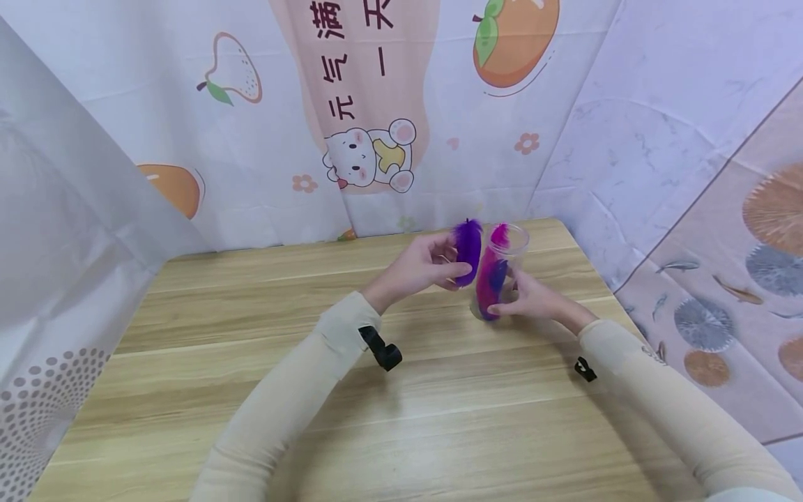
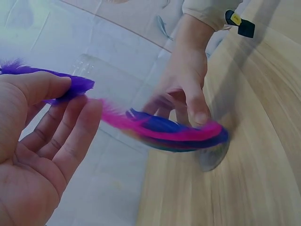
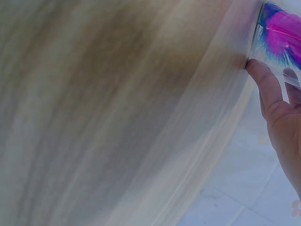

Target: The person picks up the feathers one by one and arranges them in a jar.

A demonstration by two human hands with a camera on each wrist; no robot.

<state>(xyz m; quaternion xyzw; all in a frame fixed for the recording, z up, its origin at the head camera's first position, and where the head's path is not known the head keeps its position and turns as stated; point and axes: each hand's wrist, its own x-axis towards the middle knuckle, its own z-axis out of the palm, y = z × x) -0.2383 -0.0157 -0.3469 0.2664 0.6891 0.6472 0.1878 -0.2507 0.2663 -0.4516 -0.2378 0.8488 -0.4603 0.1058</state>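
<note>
Between thumb and fingers my left hand (image 1: pixel 423 266) pinches a purple feather (image 1: pixel 468 251), held upright just left of a clear cup (image 1: pixel 516 240). The left wrist view shows the same feather (image 2: pixel 70 84) at the thumb tip. Inside the tall see-through cup stand pink and blue feathers (image 1: pixel 491 279), one pink tip near the rim. My right hand (image 1: pixel 533 298) grips the cup low on its right side, thumb in front. In the right wrist view part of that hand (image 3: pixel 282 113) and the pink and blue feathers (image 3: pixel 282 33) show at the right edge.
The cup stands on a wood-grain table (image 1: pixel 282 314) near its back right. A printed curtain (image 1: pixel 251 139) hangs right behind the table's back edge, with patterned cloth (image 1: pixel 690 279) along the right side. Black clips (image 1: pixel 384 351) sit at both wrists.
</note>
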